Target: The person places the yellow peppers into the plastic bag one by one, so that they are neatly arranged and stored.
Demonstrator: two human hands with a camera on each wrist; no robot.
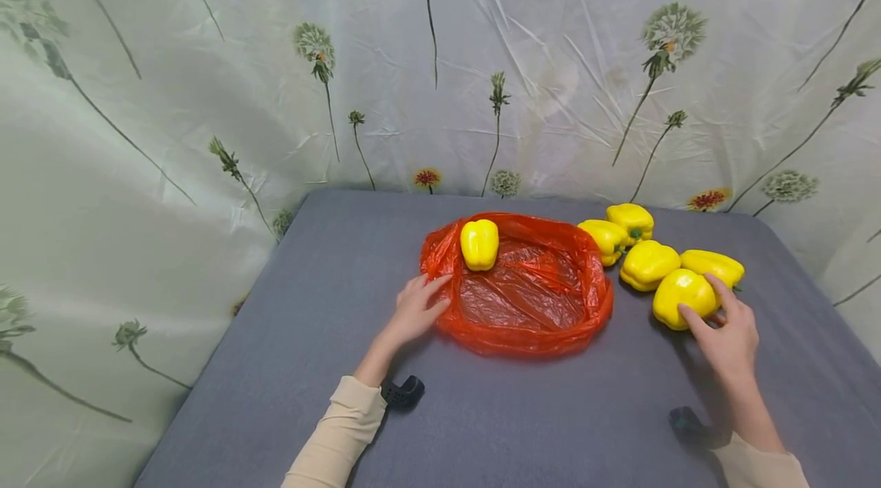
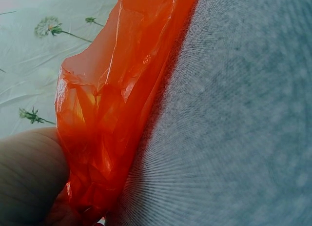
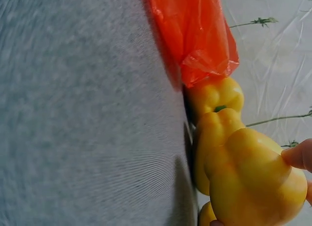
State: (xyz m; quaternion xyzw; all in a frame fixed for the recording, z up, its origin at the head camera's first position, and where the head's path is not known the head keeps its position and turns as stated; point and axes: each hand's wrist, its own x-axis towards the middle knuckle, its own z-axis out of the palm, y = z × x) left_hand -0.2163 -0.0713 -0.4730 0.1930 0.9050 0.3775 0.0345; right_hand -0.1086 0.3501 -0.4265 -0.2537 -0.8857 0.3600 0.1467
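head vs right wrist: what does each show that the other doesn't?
Only the head view: the left hand touching the near-left rim of the red bag, one yellow pepper in the bag, and all five peppers lying outside it on the grey table. Only the right wrist view: a close look at the green stem of a neighbouring pepper. Both: the right hand gripping the nearest pepper, with the bag's edge beside the pile.

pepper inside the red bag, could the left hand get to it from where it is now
Probably yes. The left hand rests on the red bag at its near-left rim, and the pepper sits just beyond it in the open bag, with nothing lying between them.
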